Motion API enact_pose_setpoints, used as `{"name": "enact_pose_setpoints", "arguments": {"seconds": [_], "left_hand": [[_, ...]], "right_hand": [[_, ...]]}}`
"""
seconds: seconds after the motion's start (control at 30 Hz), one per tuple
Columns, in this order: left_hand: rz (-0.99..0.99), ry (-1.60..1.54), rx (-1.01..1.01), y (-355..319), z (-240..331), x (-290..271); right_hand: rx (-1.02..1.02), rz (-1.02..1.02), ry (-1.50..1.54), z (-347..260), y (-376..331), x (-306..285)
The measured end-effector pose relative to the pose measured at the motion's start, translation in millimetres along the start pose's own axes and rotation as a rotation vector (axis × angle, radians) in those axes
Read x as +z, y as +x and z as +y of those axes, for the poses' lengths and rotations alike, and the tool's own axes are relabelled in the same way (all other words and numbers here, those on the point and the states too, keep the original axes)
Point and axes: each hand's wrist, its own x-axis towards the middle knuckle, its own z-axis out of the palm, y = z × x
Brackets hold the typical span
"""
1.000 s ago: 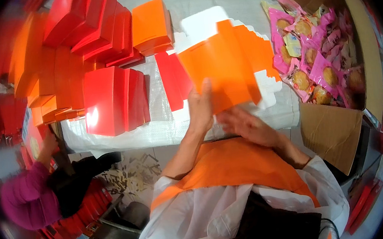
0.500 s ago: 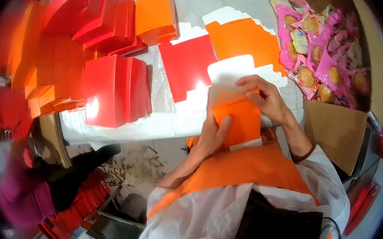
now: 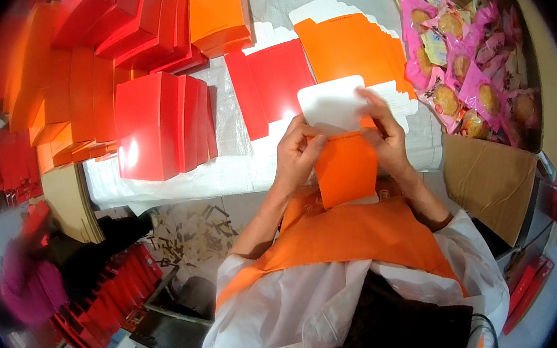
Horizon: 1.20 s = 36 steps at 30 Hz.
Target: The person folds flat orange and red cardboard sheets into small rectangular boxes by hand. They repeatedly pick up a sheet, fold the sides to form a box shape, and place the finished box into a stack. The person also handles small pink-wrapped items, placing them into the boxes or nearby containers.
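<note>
An orange carton (image 3: 345, 167) with a raised white flap is held upright in front of my body, just off the table's near edge. My left hand (image 3: 298, 152) is closed on its left side near the base of the flap, thumb at the fold. On the opposite side my right hand (image 3: 385, 130) grips the carton, thumb on the orange face and fingers along the flap's right edge. Just beyond lie a fanned stack of flat orange cartons (image 3: 350, 46) and flat red cartons (image 3: 276, 77), their white flaps showing.
Folded red boxes (image 3: 146, 126) and orange boxes (image 3: 216, 9) stand to the left on the white-covered table (image 3: 224, 169). A cardboard box (image 3: 490, 177) of pink-wrapped round pastries (image 3: 476, 98) is at right. Another person's purple sleeve (image 3: 30, 278) shows at lower left, beside red boxes (image 3: 106, 301).
My left hand has slid up the carton to the fold. My right hand has shifted to the flap's right edge, and the white flap now shows more fully.
</note>
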Motion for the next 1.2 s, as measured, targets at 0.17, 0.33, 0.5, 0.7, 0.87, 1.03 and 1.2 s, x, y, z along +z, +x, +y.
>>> {"name": "enact_pose_setpoints", "arguments": {"seconds": [0.17,0.33,0.5,0.7,0.87,1.03,1.2], "left_hand": [[0.367,-0.501,0.151,3.7,12.3,27.1],[0.231,-0.138,0.148,0.7,12.1,23.4],[0.276,-0.114,0.116,9.1,19.7,28.3],[0.245,-0.152,-0.057,10.3,25.2,22.9],[0.237,-0.099,-0.080,7.9,21.2,20.1],[0.159,0.083,0.097,-0.5,5.0,14.7],[0.032,0.349,0.284,4.0,10.3,8.5]], "right_hand": [[0.143,0.012,0.117,-2.6,-0.5,0.3],[0.091,-0.205,-0.042,10.6,2.3,-19.5],[0.173,-0.095,-0.068,-2.7,6.1,-9.6],[0.176,-0.115,-0.093,-8.2,7.3,-6.2],[0.239,-0.130,-0.099,-0.6,1.9,-13.4],[0.299,-0.158,-0.163,-3.8,-3.1,-15.9],[0.272,-0.221,-0.137,2.7,-0.8,-18.8]]}}
